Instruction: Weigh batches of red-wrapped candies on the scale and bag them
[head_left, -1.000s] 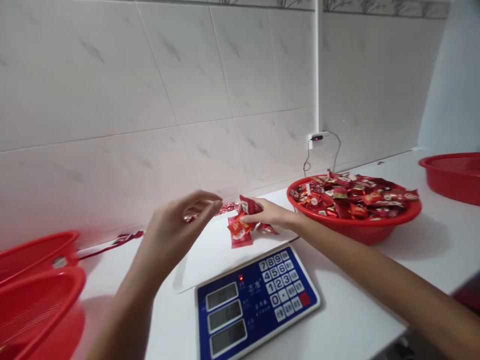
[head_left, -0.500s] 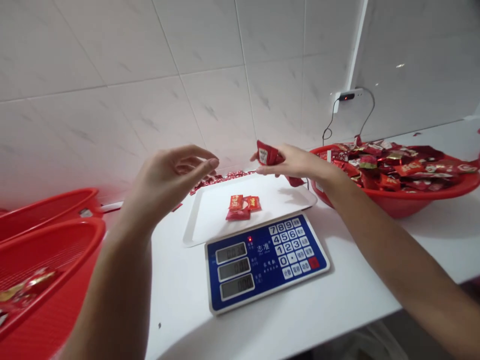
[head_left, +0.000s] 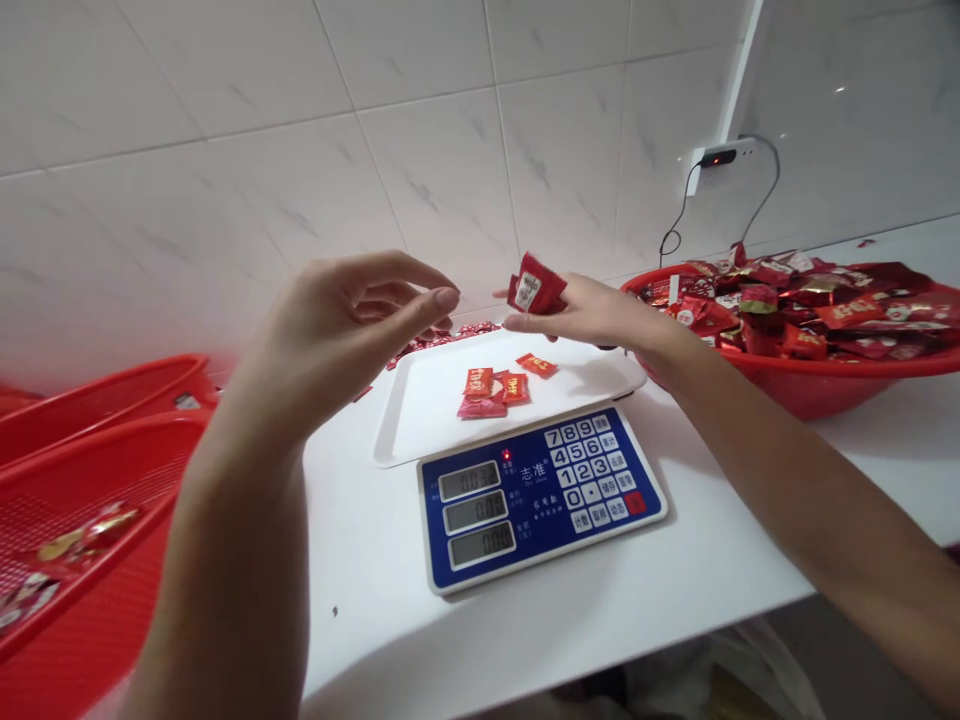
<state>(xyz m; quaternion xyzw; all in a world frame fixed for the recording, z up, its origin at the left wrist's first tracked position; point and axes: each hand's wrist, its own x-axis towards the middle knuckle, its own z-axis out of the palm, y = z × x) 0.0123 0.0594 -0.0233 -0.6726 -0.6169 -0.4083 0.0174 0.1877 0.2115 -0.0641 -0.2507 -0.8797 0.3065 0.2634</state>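
**Inspector:** Nearest item?
**Assistant:** A blue-faced digital scale (head_left: 540,495) on a white counter (head_left: 360,590), its displays lit. Left of it, a red plastic basket (head_left: 97,470) holds a few foil-wrapped sweets (head_left: 86,535).
**Inspector:** Hands?
**Assistant:** Well apart from each other. The left hand (head_left: 352,320) is empty, its fingers loosely curved above the tray's edge. The right hand (head_left: 592,312) pinches a red foil packet (head_left: 536,285) at its fingertips, above the tray.
**Inspector:** Tray?
**Assistant:** A white tray (head_left: 409,400) sits on the scale, carrying four red packets (head_left: 491,388).
**Inspector:** Beyond?
**Assistant:** A red basin (head_left: 810,390) heaped with packets (head_left: 795,315), then a tiled wall (head_left: 450,170) with a wall socket (head_left: 720,157).
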